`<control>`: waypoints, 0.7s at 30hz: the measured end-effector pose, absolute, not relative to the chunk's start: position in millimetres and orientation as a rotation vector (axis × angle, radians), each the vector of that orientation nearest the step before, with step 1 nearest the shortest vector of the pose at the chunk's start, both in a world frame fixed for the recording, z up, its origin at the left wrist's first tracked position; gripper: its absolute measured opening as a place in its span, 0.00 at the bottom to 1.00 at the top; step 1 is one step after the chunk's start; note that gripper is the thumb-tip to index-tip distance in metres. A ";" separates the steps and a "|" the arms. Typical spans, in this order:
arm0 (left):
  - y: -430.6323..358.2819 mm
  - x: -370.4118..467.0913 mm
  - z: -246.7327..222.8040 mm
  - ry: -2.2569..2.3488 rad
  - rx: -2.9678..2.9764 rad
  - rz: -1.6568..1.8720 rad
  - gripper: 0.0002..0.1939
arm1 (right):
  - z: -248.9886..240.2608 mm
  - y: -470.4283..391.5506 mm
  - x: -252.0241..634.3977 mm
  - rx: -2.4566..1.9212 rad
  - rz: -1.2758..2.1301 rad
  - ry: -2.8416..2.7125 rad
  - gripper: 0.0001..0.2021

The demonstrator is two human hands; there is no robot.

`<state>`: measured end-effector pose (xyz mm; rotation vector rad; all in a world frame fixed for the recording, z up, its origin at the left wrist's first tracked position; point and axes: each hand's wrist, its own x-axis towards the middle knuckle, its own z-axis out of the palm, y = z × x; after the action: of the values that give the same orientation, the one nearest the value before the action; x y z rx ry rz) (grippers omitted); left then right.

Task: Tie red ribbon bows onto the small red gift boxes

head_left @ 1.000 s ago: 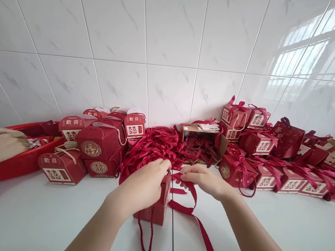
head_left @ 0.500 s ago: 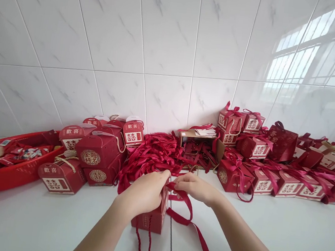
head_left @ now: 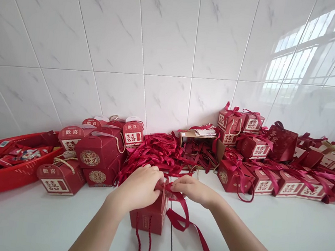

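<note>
A red gift box [head_left: 150, 217] with a twisted cord handle [head_left: 148, 245] hanging off its near side stands on the white table. My left hand [head_left: 140, 187] is closed at the top of the box, its fingertips on the raised top flap; whether it also pinches the ribbon there is hidden. On the other side of that flap, my right hand [head_left: 193, 189] pinches a dark red ribbon [head_left: 178, 222]. The ribbon loops down beside the box and trails along the table toward me.
A heap of red ribbons [head_left: 158, 149] lies behind the box, beside an open cardboard carton [head_left: 196, 137]. Left are stacked gift boxes [head_left: 98, 151] and a red plastic basket [head_left: 17, 178] of wrapped sweets. Several ribbon-tied boxes [head_left: 262, 184] line the right, against a tiled wall [head_left: 172, 40].
My left hand has shifted slightly left, and its fingers sit more upright at the flap. The ribbon loop has drawn closer to the box. Another person's hand over the basket has left view.
</note>
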<state>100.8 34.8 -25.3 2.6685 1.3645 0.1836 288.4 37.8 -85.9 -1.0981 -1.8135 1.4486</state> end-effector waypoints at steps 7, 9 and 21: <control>39.8 93.3 -26.6 1.250 2.677 0.211 0.14 | -89.1 37.5 284.1 -1.087 1.444 -1.863 0.14; 40.6 94.4 -27.8 1.279 2.671 0.186 0.13 | -90.5 38.2 282.9 -1.094 1.437 -1.873 0.14; 27.5 99.7 -10.6 1.278 2.610 0.675 0.12 | -81.3 27.9 284.8 -1.211 0.981 -1.829 0.19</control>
<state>99.7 27.5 -10.6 2.6105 1.2777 0.6747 284.8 27.9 -81.3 -1.2107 -1.8288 0.9810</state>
